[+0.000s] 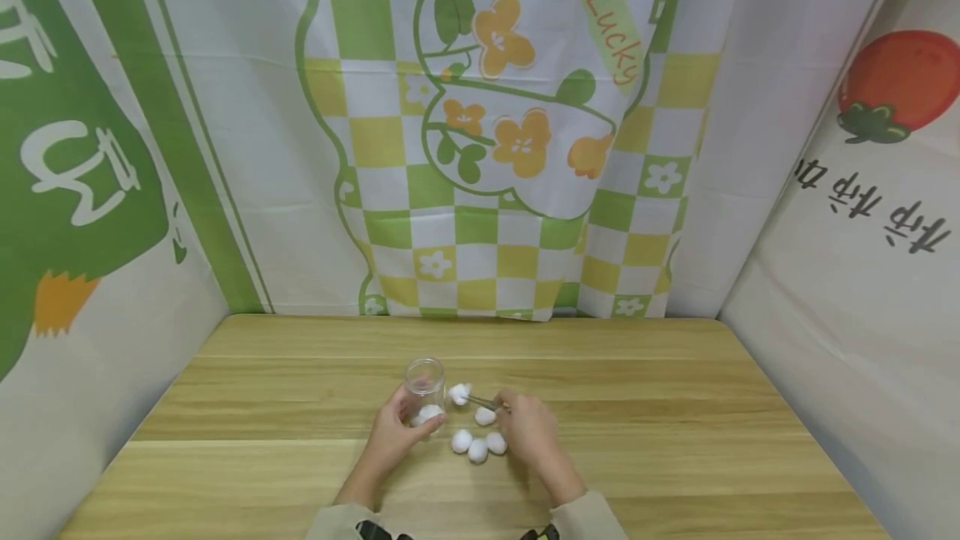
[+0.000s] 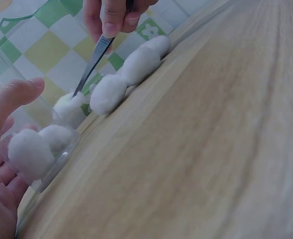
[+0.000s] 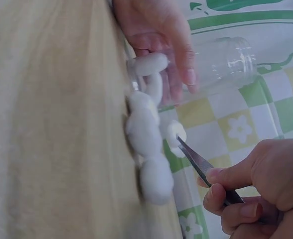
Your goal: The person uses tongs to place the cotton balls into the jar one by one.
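Note:
My left hand [image 1: 393, 430] grips a clear jar [image 1: 425, 379] standing upright on the table, fingers and thumb round its lower part. Inside the jar, white cotton balls [image 2: 32, 152] lie at the bottom. Metal tweezers [image 1: 482, 402] are pinched between the thumb and fingers of my right hand [image 1: 531, 432]. Their tips meet a cotton ball [image 1: 460, 394] just to the right of the jar. In the right wrist view the tweezers [image 3: 199, 167] slant toward that cotton ball [image 3: 176, 133], and the jar's open mouth shows.
Several loose cotton balls [image 1: 477, 450] lie on the wooden table [image 1: 675, 440] between my hands, three in a curved row nearest me and one cotton ball [image 1: 485, 416] by the tweezers. A patterned curtain [image 1: 480, 265] hangs behind the table's far edge.

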`<state>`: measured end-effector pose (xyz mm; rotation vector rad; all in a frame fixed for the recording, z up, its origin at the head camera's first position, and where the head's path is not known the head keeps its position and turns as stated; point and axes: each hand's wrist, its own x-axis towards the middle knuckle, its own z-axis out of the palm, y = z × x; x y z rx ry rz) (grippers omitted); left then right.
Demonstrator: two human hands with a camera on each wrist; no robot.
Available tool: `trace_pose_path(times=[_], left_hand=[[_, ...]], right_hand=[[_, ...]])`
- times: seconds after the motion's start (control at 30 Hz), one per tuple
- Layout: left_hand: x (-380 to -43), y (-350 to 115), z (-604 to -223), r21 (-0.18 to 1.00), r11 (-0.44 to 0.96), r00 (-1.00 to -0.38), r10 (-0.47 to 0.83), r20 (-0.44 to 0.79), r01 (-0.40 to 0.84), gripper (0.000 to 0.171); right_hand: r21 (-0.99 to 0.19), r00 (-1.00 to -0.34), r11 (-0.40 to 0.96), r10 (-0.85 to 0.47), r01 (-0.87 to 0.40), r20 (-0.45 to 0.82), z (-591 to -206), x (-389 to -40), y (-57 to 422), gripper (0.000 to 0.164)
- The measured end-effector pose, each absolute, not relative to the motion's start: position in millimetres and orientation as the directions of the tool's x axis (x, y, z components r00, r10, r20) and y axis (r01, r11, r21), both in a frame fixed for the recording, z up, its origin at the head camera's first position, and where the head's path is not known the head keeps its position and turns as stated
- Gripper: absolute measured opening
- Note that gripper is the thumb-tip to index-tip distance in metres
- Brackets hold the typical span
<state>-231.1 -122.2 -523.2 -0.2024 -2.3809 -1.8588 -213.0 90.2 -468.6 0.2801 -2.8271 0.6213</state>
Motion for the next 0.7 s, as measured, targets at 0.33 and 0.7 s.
trace_pose_path(times=[0.33,0.7], left_hand=[[-231.9,-113.3,-521.0,0.956,0.208,-0.978,0.037,0.203,0.207,0.063],[-234.1,-100.2,-521.2,0.955,0.218,-0.98,0.03,0.198,0.2,0.062]], right_hand=[[-0.455,-0.954,0.862,-0.097,-0.222,0.282,-456.8,-214.0,99.4,0.013],[-0.494,-0.935,0.838,-0.054,-0.234,0.351,-441.9,-212.6,108.8,0.013]])
